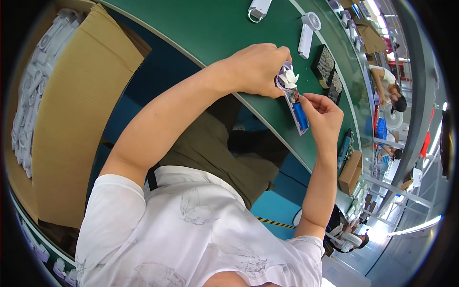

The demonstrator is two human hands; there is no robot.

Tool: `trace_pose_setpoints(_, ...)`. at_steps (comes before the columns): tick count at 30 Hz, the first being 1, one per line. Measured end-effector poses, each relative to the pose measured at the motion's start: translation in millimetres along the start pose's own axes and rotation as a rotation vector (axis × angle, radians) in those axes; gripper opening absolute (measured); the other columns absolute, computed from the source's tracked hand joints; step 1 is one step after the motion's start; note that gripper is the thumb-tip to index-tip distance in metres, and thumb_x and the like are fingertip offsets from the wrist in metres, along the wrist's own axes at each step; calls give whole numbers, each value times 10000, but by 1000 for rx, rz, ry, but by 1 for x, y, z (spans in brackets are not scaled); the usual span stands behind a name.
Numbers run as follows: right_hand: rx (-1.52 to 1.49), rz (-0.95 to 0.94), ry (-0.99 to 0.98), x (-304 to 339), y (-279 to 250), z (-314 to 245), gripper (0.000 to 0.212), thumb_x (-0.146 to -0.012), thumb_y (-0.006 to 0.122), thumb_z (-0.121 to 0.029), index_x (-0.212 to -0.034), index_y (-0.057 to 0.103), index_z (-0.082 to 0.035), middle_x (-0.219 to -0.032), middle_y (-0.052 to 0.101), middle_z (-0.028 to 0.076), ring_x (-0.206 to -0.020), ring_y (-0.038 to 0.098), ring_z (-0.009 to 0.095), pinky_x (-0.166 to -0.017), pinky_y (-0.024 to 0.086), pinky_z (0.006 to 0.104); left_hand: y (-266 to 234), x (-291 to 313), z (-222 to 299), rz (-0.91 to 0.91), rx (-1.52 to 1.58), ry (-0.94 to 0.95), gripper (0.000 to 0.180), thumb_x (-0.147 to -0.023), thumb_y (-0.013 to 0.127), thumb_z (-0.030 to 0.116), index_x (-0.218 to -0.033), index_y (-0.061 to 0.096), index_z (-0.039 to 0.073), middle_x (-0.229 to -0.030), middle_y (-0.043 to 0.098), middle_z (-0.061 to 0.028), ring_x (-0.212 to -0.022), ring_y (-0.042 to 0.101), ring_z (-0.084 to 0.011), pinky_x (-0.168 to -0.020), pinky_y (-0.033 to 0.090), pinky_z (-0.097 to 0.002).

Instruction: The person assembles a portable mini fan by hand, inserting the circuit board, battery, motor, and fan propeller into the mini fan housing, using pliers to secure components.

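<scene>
My left hand [264, 69] is closed round the head end of an opened purple handheld fan [302, 128] over the green bench. In its round end sits a white fan blade [289, 77]. Below the blade, a small circuit board [293, 95] with reddish wires is exposed. A blue cylindrical battery [300, 115] lies in the handle half. My right hand [326, 115] pinches thumb and forefinger together at the edge of the board. Whatever lies between those fingertips is too small to make out.
On the green bench [201, 24] are a white handheld fan [306, 40], a white part with a metal loop [258, 9] and black trays [323, 64] of small parts. A small cardboard box [350, 171] stands at right. At left, a large carton [86, 110] holds white fan parts.
</scene>
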State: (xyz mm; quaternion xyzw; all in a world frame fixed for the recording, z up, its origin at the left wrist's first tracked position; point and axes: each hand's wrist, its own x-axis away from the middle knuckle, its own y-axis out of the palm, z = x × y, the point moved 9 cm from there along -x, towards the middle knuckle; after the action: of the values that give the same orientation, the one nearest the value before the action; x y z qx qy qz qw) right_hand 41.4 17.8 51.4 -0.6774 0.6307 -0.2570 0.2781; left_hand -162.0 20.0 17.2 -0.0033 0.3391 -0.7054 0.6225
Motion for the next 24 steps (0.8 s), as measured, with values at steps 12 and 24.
trace_pose_setpoints(12,-41,83,-17,10,0,-2,201,-862,788,-33,-1045,781,51,-841,745,31,-704,635,34,-661,507,182,2,-1,-4,-23,10,-24,582,-700,889,237,-1155,610,5,-1015,680,-180,-1016,661,-355,-883,549,-421)
trace_pose_setpoints(24,80,-9,19,2,1,-11,149,-892,768,-73,-989,789,38,-800,730,-1,-677,621,21,-632,488,175,3,-2,-2,2,10,30,546,-701,883,224,-1114,614,-11,-972,691,-183,-974,670,-366,-857,555,-434)
